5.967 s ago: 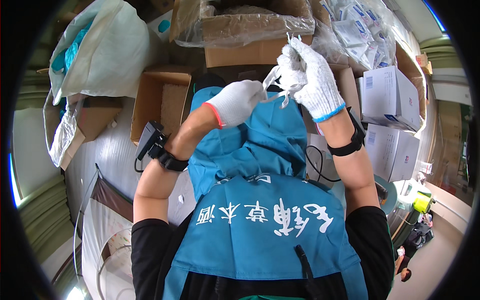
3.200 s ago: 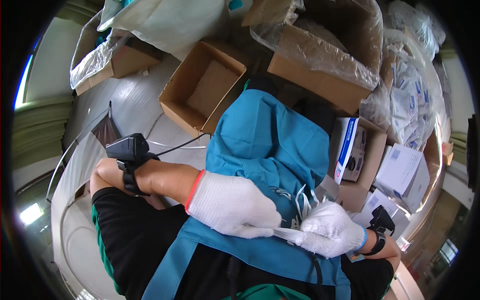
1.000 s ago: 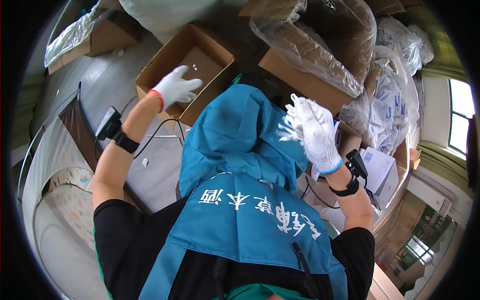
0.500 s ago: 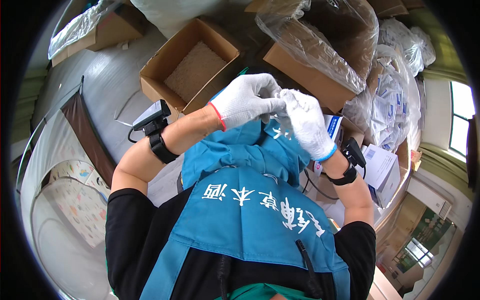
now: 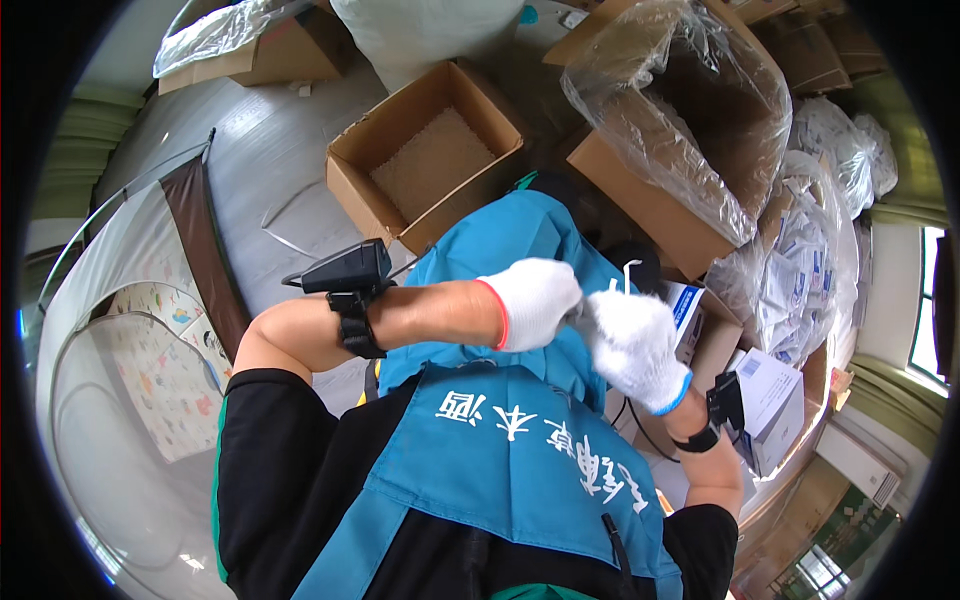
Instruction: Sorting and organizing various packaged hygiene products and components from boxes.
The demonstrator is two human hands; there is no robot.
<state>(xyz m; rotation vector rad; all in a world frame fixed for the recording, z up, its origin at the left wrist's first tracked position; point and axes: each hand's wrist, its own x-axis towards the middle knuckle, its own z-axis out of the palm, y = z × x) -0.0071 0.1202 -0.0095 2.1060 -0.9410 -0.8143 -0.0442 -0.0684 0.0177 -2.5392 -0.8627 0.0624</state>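
My left hand (image 5: 535, 302), in a white knit glove with a red cuff, is closed in front of my blue apron (image 5: 480, 400), fingers curled and fingertips hidden. Close on its right, my right hand (image 5: 638, 342) wears a white glove with a blue cuff, its fingers bent inward. A thin white bent strip (image 5: 631, 270) sticks up beyond the right fingers, seemingly held in them. Between the two hands a small greyish bit shows, too blurred to name. An open cardboard box (image 5: 350, 175) with pale contents stands ahead of my left hand.
Ahead on the right is a large carton (image 5: 640, 205) lined with clear plastic. Beside it lies a clear bag (image 5: 800, 280) of white-and-blue packets. A white box (image 5: 770, 410) stands near my right forearm. On the left is a netted tent (image 5: 150, 350); dark devices are strapped to both wrists.
Both hands have come nearer my body and drawn slightly apart. The white strip now shows above the right fingers. The whole view has shifted, moving the boxes right and down in the picture.
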